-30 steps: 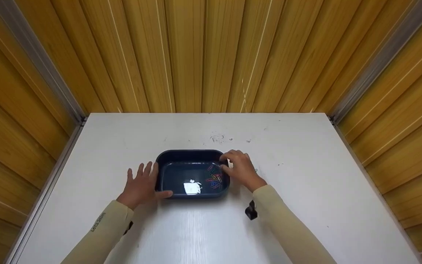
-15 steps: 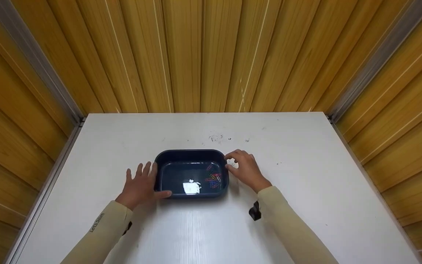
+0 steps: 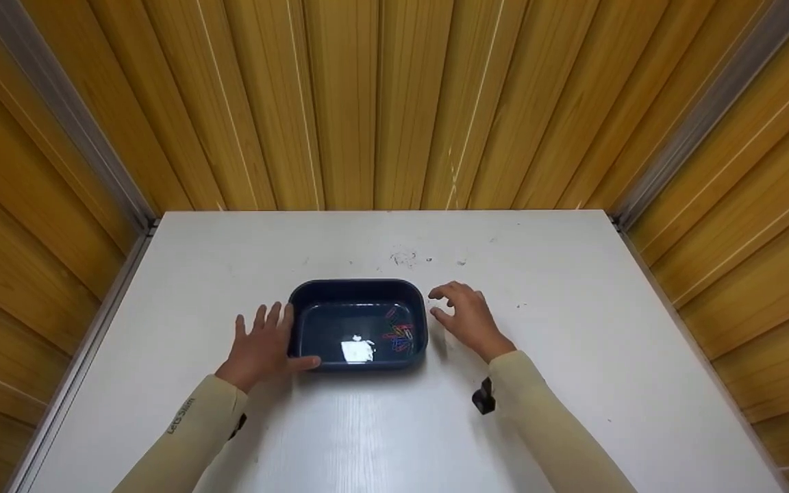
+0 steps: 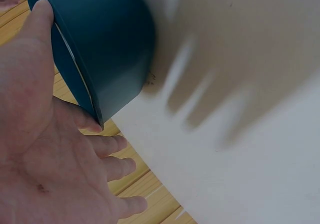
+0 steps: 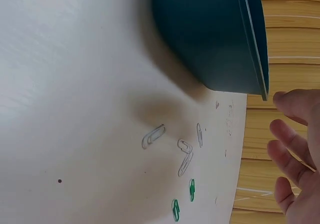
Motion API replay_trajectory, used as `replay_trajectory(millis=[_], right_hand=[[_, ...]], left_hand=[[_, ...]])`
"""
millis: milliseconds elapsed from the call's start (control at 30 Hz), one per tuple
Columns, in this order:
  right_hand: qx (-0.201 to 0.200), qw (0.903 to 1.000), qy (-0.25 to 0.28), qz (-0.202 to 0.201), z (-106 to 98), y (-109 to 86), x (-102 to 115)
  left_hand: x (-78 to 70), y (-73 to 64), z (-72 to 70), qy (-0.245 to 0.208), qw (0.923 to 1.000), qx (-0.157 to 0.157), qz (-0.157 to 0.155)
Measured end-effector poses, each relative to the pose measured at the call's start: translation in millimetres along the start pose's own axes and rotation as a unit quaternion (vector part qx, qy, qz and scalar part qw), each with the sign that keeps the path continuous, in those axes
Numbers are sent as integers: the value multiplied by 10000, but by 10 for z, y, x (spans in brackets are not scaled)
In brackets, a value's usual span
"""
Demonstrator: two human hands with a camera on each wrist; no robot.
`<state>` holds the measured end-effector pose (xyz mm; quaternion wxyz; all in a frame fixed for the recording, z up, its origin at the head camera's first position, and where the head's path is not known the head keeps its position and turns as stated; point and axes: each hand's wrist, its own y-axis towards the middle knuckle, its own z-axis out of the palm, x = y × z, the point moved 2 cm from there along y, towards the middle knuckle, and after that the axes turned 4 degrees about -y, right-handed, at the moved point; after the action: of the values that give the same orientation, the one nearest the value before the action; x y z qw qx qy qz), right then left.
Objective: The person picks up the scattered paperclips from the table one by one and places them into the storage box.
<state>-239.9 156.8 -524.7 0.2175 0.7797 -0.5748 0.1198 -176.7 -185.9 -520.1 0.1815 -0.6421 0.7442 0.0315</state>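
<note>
A dark blue rectangular tub (image 3: 360, 290) sits on the white table, with a small heap of coloured paper clips (image 3: 401, 335) inside at its right end. My left hand (image 3: 262, 348) rests against the tub's left side, fingers straight and spread, the thumb laid over the near rim. Just off the right rim is my right hand (image 3: 468, 319), fingers loosely bent, thumb apart from them and nothing between. Below it, in the right wrist view, silver paper clips (image 5: 154, 136) and green paper clips (image 5: 175, 210) lie loose on the table; in the head view the hand mostly hides them.
The white table (image 3: 367, 438) meets yellow wood-patterned panels (image 3: 394, 103) at the back and on both sides. Dark scuff marks (image 3: 405, 258) show on the tabletop behind the tub.
My right hand has drawn back to the right from over the tub's right rim, and its fingers and thumb have parted. My left hand and the tub stay in place.
</note>
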Motion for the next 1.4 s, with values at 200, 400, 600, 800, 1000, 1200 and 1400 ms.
replay_trajectory(millis=[200,400,600,800,1000,1200,1400], right_hand=[[58,9999,24,143,0,-19,-52],[-7,9998,185,93,8,-61,-135],[76,9983,526,236,11,-81,-203],[117,9952,869,446,23,-89,-270],[49,9929,1081,485,29,-112,-342],[-193,9873,1459,601,47,-149,-456],[-543,9741,2023,856,40,-180,-574]], left_hand=[[10,6,19,-41,10000,-6,19],[8,14,21,21,10000,-25,14],[15,18,29,-14,10000,-4,-25],[27,14,43,7,10000,-18,-36],[15,-5,24,29,9999,-95,-19],[-9,-24,7,10,9999,-101,-9],[-16,-33,13,24,10000,-67,-23]])
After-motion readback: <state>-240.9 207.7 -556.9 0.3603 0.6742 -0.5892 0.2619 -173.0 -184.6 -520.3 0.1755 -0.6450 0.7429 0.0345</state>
